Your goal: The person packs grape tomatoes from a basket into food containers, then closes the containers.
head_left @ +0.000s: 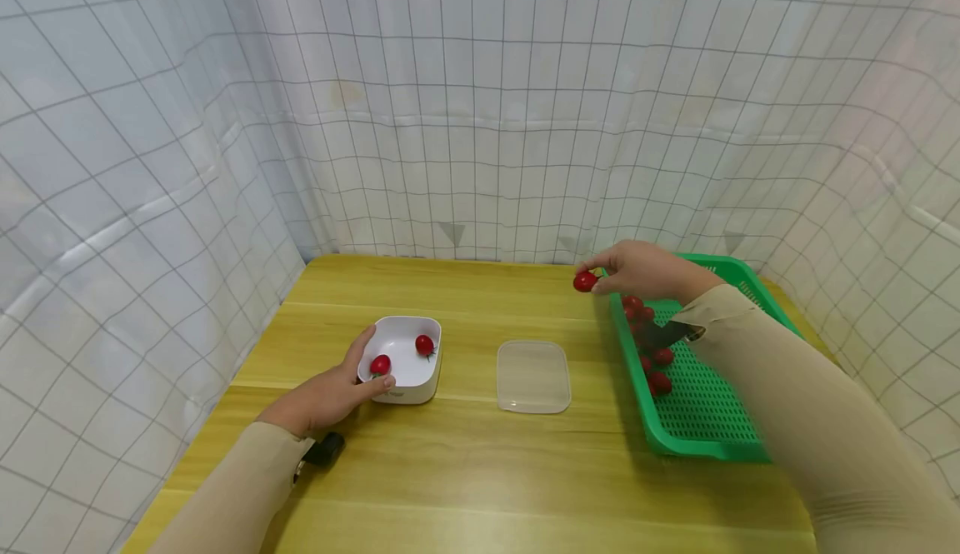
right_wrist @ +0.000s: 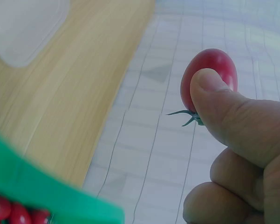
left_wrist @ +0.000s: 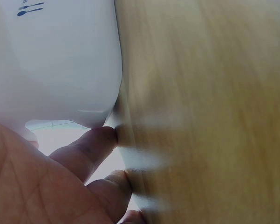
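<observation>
Right fingers pinch a tomato (head_left: 585, 281); left fingers hold a white container (head_left: 408, 393)

In the head view, the person's right hand (head_left: 641, 271) grasps the tomato between thumb and fingertips, near the far left corner of a green basket (head_left: 720, 456). Below that wrist, loose tomatoes (head_left: 660, 384) lie along the basket's left side. A clear lid (head_left: 533, 377) lies flat on the wooden table (head_left: 450, 487), nearer the viewer than the pinching fingers and to their left. The left hand (head_left: 330, 391) grips the container's left side, its thumb along the near edge; two red tomatoes sit inside, one close by the thumb, the other across from the fingers.

In the left wrist view, the container's wall, printed with a small fork and spoon (left_wrist: 30, 9), stands just beyond the slightly bent fingers, whose tips meet the tabletop.

In the right wrist view, the thumb presses the tomato's face, with its green stem (right_wrist: 198, 120) just beside the thumb; the basket's rim blurs at lower left.
</observation>
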`<act>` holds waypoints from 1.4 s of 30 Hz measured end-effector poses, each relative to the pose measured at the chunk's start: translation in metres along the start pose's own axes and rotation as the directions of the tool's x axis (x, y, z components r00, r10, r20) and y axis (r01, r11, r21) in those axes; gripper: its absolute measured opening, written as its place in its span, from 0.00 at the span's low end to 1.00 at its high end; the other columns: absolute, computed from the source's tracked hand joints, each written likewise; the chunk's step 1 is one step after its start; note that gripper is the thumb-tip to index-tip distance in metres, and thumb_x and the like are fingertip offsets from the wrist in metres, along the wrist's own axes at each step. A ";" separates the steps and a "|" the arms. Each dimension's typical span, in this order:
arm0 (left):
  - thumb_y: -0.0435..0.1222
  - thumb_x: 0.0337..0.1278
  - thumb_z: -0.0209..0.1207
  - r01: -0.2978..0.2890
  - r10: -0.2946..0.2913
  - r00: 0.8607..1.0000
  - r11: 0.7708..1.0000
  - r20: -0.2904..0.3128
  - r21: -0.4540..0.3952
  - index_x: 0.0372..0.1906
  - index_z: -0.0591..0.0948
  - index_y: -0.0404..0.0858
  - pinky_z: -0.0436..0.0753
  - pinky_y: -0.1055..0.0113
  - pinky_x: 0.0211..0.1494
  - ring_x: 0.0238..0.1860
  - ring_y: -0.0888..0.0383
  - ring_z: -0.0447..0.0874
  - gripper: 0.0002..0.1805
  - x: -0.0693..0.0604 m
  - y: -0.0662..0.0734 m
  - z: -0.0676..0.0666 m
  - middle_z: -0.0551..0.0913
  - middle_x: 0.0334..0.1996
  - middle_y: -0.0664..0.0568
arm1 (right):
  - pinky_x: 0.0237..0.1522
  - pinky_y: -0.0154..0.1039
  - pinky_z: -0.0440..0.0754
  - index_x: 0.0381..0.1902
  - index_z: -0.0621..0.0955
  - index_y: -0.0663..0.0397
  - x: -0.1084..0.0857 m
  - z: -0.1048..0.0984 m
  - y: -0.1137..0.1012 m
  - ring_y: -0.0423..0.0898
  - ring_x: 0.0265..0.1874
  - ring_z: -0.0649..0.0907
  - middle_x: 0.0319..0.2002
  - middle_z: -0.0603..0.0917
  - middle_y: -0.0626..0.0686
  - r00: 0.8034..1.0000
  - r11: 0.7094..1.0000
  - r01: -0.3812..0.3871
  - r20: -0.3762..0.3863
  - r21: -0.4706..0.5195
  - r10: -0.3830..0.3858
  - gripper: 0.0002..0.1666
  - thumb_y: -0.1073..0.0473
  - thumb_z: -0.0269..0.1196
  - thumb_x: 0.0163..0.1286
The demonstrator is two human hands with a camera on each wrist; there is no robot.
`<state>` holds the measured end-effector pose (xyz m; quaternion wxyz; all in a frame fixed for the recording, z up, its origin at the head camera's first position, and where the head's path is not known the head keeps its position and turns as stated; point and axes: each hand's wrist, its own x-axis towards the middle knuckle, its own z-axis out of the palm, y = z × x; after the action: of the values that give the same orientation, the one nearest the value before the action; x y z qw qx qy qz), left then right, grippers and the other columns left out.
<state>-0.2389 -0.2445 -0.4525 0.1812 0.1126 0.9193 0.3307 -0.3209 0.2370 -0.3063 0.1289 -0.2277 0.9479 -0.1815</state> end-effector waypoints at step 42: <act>0.63 0.72 0.55 0.014 -0.013 1.000 1.000 0.020 -0.019 0.86 0.30 0.49 0.64 0.29 0.76 0.78 0.27 0.62 0.58 0.001 -0.001 -0.001 0.53 0.82 0.29 | 0.44 0.32 0.78 0.66 0.84 0.42 0.124 0.128 -0.166 0.42 0.42 0.81 0.55 0.89 0.48 0.938 0.949 0.314 0.158 -0.015 -0.308 0.21 0.56 0.67 0.77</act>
<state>-0.2403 -0.2456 -0.4525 0.1934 0.1080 0.9151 0.3371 -0.3222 0.0035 -0.3751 0.1668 -0.3906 0.8906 -0.1625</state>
